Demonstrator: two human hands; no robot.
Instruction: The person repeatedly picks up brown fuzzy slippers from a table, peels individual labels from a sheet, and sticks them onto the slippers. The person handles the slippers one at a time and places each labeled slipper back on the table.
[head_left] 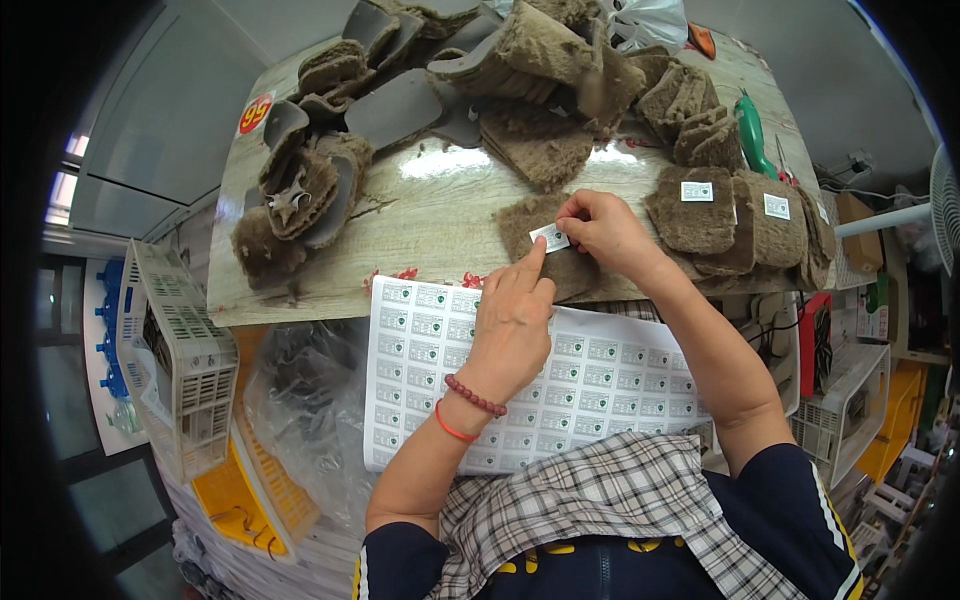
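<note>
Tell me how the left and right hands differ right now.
The left hand points its index finger onto the white label; the right hand pinches the label's right end.
The left has a beaded bracelet and red band at its wrist; the right has neither.
Both are ungloved, over a brown pad.

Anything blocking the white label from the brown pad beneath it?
Nothing visible. The right hand pinches the white label directly over the brown pad; the index fingertip of the left hand lies over the label, not beneath it.

brown piece, white label, black-and-white plaid apron
</note>
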